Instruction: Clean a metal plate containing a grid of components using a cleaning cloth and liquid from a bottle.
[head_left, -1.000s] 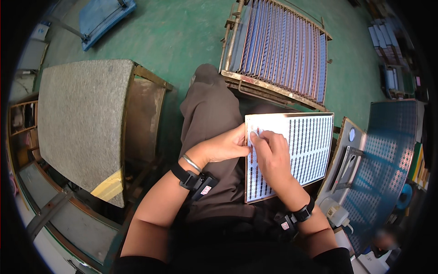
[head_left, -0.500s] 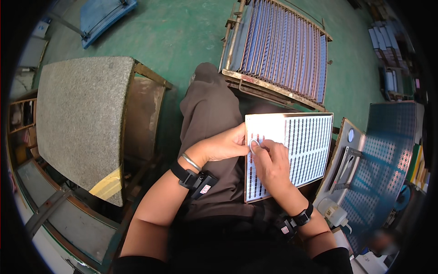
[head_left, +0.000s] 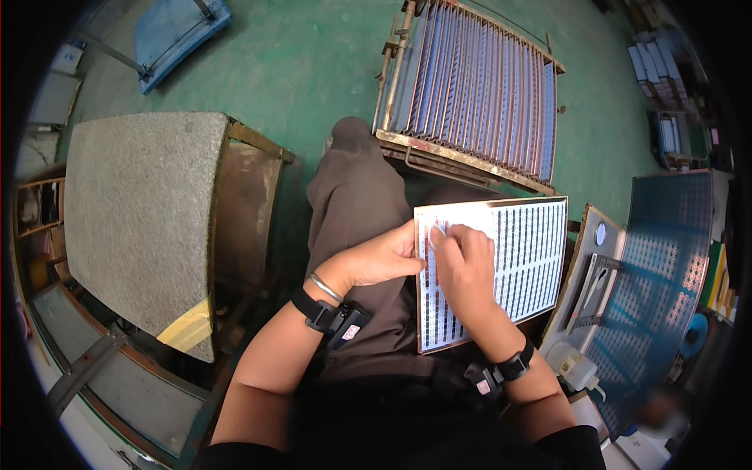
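A flat circuit board panel (head_left: pixel 529 258), white with rows of dark strips, rests tilted over my lap. My left hand (head_left: pixel 385 257) grips its left edge, thumb on the face and fingers going behind. Against the panel's upper left part, my right hand (head_left: pixel 468 270) has thumb and fingers pinched together. A small whitish bit (head_left: pixel 437 232) shows at those fingertips, too small and glare-washed to name. Bright light whitens the panel's upper left area.
Ahead stands a metal rack (head_left: pixel 478 94) full of upright panels. A grey-topped table (head_left: pixel 141 227) is on the left. To the right are a white squeeze bottle (head_left: pixel 570 366), a tool holder (head_left: pixel 594 290) and a large patterned sheet (head_left: pixel 654 290). A blue platform (head_left: pixel 178 35) lies far left.
My right fingertips have moved slightly up along the panel's left part, still pinched. The panel has shifted a little left, with my left hand still on its edge.
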A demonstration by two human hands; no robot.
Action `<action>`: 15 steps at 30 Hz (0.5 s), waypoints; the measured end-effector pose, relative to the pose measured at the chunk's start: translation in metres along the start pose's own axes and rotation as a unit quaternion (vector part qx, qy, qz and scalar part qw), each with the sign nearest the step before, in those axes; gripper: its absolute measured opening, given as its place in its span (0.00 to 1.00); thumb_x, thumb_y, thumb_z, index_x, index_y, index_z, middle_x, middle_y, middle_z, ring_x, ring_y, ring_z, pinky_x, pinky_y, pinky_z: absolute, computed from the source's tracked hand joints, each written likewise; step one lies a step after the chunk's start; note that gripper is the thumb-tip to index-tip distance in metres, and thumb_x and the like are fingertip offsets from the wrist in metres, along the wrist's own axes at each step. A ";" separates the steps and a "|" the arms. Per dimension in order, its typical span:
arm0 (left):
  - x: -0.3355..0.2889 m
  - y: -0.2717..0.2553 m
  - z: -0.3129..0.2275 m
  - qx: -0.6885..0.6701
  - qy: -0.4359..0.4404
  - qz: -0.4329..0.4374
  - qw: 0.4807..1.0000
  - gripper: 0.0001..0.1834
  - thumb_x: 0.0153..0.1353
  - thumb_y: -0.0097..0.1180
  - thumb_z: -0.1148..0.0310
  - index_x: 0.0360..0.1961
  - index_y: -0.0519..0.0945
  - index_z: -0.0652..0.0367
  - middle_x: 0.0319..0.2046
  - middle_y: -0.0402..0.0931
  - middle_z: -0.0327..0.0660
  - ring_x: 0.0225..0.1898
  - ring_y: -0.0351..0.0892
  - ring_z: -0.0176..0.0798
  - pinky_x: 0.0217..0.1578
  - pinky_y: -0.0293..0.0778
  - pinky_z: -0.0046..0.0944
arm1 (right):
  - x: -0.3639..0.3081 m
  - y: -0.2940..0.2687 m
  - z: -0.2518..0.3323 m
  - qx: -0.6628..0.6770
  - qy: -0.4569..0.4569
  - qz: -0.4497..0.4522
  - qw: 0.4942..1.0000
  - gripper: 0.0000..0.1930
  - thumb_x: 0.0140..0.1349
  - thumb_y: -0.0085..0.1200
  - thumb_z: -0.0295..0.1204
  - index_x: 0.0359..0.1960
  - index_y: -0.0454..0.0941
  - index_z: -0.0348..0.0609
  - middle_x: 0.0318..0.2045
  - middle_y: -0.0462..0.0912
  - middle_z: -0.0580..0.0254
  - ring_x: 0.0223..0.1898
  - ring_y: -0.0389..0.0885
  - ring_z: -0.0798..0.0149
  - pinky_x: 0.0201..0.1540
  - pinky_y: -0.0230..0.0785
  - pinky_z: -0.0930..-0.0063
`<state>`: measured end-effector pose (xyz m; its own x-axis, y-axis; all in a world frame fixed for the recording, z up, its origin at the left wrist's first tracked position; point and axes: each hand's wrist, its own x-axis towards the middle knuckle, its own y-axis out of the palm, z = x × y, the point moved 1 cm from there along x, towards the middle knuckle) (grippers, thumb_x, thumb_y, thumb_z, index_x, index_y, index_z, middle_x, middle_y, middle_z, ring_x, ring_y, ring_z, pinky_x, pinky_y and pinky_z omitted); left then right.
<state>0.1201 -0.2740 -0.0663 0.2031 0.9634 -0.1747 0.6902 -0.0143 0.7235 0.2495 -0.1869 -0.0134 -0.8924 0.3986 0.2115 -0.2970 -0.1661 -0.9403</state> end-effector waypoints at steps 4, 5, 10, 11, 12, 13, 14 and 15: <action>0.001 0.002 -0.002 0.009 0.001 -0.005 1.000 0.39 0.57 0.46 0.84 0.68 0.46 0.57 0.62 0.55 0.35 0.64 0.53 0.28 0.63 0.55 0.35 | 0.005 -0.006 0.001 -0.017 -0.007 0.013 1.000 0.15 0.49 0.54 0.25 0.42 0.77 0.44 0.37 0.73 0.63 0.38 0.72 0.61 0.40 0.62 0.67; 0.001 0.002 -0.003 0.025 -0.014 -0.009 1.000 0.39 0.57 0.46 0.84 0.68 0.46 0.57 0.62 0.55 0.35 0.63 0.53 0.28 0.62 0.55 0.35 | 0.014 -0.005 0.001 -0.010 -0.009 0.010 1.000 0.15 0.49 0.54 0.25 0.42 0.77 0.45 0.37 0.73 0.63 0.38 0.72 0.61 0.40 0.62 0.67; -0.001 0.002 0.000 0.016 0.003 -0.007 1.000 0.39 0.57 0.47 0.84 0.68 0.48 0.57 0.63 0.55 0.34 0.64 0.53 0.28 0.62 0.55 0.35 | 0.000 -0.003 0.005 -0.014 -0.005 0.013 1.000 0.15 0.49 0.53 0.25 0.42 0.76 0.44 0.38 0.73 0.63 0.38 0.72 0.62 0.41 0.62 0.68; -0.001 0.002 -0.001 0.011 0.009 -0.009 1.000 0.39 0.56 0.47 0.84 0.68 0.47 0.57 0.63 0.54 0.34 0.63 0.53 0.28 0.62 0.55 0.35 | -0.001 -0.003 0.005 -0.013 -0.004 0.012 1.000 0.15 0.50 0.53 0.26 0.41 0.76 0.45 0.38 0.73 0.63 0.38 0.72 0.62 0.41 0.61 0.68; 0.000 0.001 -0.001 0.012 0.009 -0.009 1.000 0.39 0.56 0.47 0.84 0.68 0.47 0.57 0.63 0.54 0.34 0.63 0.53 0.28 0.62 0.55 0.35 | 0.003 -0.003 0.003 -0.013 -0.004 0.011 1.000 0.15 0.50 0.53 0.26 0.41 0.76 0.45 0.38 0.73 0.63 0.38 0.72 0.62 0.41 0.61 0.68; 0.001 0.000 -0.001 0.015 -0.004 -0.011 1.000 0.39 0.56 0.46 0.85 0.68 0.47 0.57 0.63 0.54 0.34 0.64 0.53 0.28 0.63 0.54 0.35 | 0.010 -0.004 0.000 -0.016 -0.010 0.013 1.000 0.14 0.50 0.53 0.26 0.41 0.76 0.45 0.38 0.73 0.64 0.38 0.72 0.62 0.41 0.61 0.68; 0.002 0.000 0.000 0.019 -0.017 -0.013 1.000 0.39 0.56 0.46 0.85 0.68 0.47 0.57 0.63 0.54 0.34 0.64 0.52 0.28 0.63 0.54 0.35 | 0.013 -0.005 -0.001 -0.019 -0.016 0.015 1.000 0.14 0.50 0.53 0.26 0.41 0.77 0.45 0.37 0.73 0.64 0.37 0.72 0.62 0.41 0.61 0.68; 0.001 0.002 0.000 0.018 -0.018 -0.011 1.000 0.39 0.56 0.46 0.85 0.68 0.47 0.57 0.63 0.54 0.34 0.64 0.52 0.28 0.63 0.54 0.35 | 0.011 -0.005 0.000 -0.019 -0.014 0.016 1.000 0.14 0.50 0.53 0.26 0.41 0.77 0.45 0.37 0.73 0.64 0.37 0.72 0.62 0.41 0.61 0.68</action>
<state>0.1219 -0.2731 -0.0653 0.2113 0.9534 -0.2153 0.7199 -0.0029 0.6940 0.2411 -0.1820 -0.0059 -0.9105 0.3677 0.1891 -0.2563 -0.1429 -0.9560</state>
